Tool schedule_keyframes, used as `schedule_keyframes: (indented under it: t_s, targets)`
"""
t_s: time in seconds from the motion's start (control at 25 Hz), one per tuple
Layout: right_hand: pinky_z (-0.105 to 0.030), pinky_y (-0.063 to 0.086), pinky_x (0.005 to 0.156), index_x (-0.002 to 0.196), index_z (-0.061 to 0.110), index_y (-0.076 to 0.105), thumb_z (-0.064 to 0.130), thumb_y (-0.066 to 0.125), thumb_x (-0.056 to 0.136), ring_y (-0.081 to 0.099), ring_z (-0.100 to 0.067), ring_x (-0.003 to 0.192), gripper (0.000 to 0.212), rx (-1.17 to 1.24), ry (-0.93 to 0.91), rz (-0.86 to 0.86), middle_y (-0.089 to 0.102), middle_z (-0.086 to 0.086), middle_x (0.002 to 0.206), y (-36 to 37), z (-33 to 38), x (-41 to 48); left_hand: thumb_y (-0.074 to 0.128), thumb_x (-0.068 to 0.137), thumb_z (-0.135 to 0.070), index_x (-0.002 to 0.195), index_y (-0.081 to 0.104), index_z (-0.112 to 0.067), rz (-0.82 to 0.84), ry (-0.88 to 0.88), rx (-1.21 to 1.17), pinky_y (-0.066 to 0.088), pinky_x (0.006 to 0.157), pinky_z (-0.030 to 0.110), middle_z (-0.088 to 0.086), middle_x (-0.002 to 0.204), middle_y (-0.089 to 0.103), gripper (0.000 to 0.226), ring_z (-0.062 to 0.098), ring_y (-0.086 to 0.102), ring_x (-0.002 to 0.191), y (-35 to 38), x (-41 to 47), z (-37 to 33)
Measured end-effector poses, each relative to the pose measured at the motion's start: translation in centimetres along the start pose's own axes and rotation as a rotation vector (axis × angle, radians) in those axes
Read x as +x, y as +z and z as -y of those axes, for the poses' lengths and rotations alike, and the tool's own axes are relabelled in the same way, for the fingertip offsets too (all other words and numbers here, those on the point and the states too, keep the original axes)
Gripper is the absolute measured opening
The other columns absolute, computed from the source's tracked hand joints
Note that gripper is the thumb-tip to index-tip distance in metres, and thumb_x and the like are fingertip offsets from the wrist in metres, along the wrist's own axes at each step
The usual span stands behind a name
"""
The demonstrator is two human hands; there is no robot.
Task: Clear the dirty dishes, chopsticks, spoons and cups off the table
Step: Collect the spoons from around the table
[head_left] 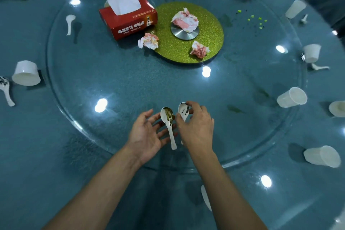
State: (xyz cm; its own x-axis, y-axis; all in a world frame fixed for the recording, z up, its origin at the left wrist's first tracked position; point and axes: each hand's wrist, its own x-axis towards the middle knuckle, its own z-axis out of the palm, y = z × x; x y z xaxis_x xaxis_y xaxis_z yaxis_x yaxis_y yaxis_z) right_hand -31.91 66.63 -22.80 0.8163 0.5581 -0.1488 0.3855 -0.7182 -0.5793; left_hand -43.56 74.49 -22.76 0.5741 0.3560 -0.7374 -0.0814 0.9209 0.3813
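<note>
Two hands (147, 132) (197, 129), one spoon (169, 123) (183, 111) each; seven cups (292, 97), one tissue box (128, 22).

1 wide-angle view, worn on the person's head, facing forward and down, close above the near side of the table (37, 136), far side at the top edge, rim curved by the lens

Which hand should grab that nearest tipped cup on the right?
Probably the right hand: the tipped white plastic cup lies to its right, farther from the left hand. The right pinches a sauce-stained white spoon; the left hand, open under a second stained white spoon, could take that.
</note>
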Motion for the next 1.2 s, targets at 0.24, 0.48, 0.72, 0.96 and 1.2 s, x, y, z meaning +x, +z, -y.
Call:
schedule_keyframes:
  t_s: [0.24,0.48,0.72,0.96,1.2]
  targets:
    - [-0.028,0.03,0.092,0.127,0.035,0.061,0.046,0.069,0.087,0.052,-0.013,0.111,0.042,0.03,-0.074,0.016,0.061,0.009,0.113,-1.4,1.5,-8.0,0.044,0.097,-0.043,0.127,0.064,-0.01,0.015,-0.015,-0.001,0.048,0.091,0.045,0.015,0.117,0.063,0.048,0.028,0.062,0.099,-2.5,-4.9,2.4]
    - [-0.033,0.033,0.096,0.126,0.036,0.062,0.044,0.068,0.086,0.052,-0.018,0.113,0.041,-0.076,-0.138,0.052,0.059,0.006,0.116,-1.8,2.5,-13.2,0.043,0.098,-0.042,0.115,0.068,-0.01,0.032,-0.009,-0.007,0.051,0.074,0.038,0.012,0.097,0.068,0.044,0.024,0.068,0.077,-4.8,-9.9,4.4]
    - [-0.034,0.035,0.096,0.124,0.036,0.063,0.038,0.069,0.084,0.056,-0.019,0.113,0.04,-0.036,-0.16,0.107,0.059,0.004,0.115,-1.8,3.3,-17.4,0.04,0.1,-0.041,0.124,0.064,-0.009,0.05,0.007,-0.015,0.058,0.062,0.033,0.009,0.094,0.071,0.046,0.021,0.072,0.071,-6.3,-14.8,5.2]
    - [-0.034,0.037,0.098,0.127,0.035,0.061,0.042,0.072,0.082,0.057,-0.016,0.112,0.046,0.034,-0.252,0.148,0.058,0.005,0.114,-1.4,3.9,-22.9,0.039,0.1,-0.043,0.133,0.061,-0.01,0.015,0.1,-0.039,0.057,0.062,0.031,0.007,0.096,0.069,0.051,0.02,0.072,0.071,-9.3,-20.2,7.2]
    - [-0.036,0.039,0.099,0.125,0.038,0.061,0.044,0.069,0.086,0.06,-0.012,0.107,0.041,0.127,-0.355,0.174,0.058,0.011,0.109,-1.9,3.0,-30.5,0.043,0.098,-0.042,0.128,0.062,-0.008,-0.009,0.166,-0.142,0.059,0.074,0.041,0.012,0.108,0.067,0.049,0.027,0.074,0.084,-12.5,-27.4,11.3]
